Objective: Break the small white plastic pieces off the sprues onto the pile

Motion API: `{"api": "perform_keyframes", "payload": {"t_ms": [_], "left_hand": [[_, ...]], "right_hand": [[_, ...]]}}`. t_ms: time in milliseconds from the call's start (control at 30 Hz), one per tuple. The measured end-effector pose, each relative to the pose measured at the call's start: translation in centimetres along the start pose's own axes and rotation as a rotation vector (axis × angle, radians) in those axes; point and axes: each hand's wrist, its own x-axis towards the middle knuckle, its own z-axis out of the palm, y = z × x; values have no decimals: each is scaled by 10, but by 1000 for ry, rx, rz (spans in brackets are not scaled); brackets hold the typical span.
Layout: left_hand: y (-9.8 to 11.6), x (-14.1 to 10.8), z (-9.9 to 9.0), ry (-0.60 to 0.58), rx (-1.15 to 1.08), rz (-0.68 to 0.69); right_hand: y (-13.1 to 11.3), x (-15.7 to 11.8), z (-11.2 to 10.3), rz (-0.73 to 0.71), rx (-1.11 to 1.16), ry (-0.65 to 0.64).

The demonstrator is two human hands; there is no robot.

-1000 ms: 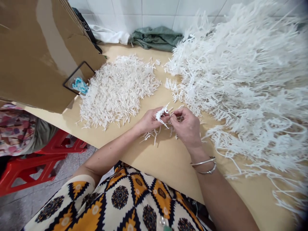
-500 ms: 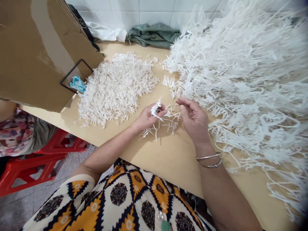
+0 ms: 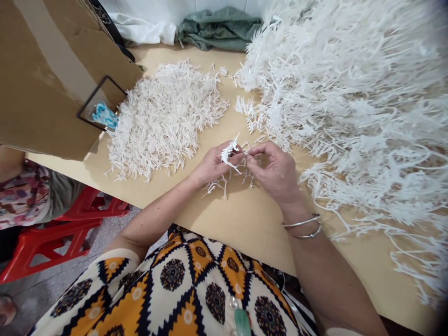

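head view: we see white sprigs (image 3: pixel 229 152) gripped in the left hand (image 3: pixel 213 164). the right hand (image 3: pixel 275 171), just beside it, pinches a strand (image 3: pixel 246 152) running roughly sideways between the two.

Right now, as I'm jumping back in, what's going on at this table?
A person is working with white, branching sprigs over the table. The left hand holds some white sprigs, and the right hand pinches at their thin strands. A smaller pile of short white pieces lies beyond the left hand, next to a cardboard box. A much larger heap of longer, tangled white strands spreads on the right.
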Motion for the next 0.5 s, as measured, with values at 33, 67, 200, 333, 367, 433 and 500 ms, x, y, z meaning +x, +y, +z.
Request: {"api": "perform_keyframes", "payload": {"t_ms": [33, 67, 200, 333, 367, 433, 500], "left_hand": [[0, 0, 0, -6, 3, 3], [0, 1, -1, -11, 4, 7], [1, 0, -2, -3, 39, 30], [5, -5, -1, -116, 17, 69], [5, -5, 0, -134, 9, 70], [4, -6, 1, -89, -5, 55], [2, -4, 2, 14, -35, 30]], "right_hand": [[-1, -1, 2, 2, -28, 16], [-2, -2, 5, 11, -46, 29], [1, -3, 15, 89, -32, 50], [16, 7, 15, 134, -37, 201], [21, 11, 14, 141, -9, 230], [30, 15, 11, 150, 84, 224], [34, 16, 8, 140, 142, 187]]}}
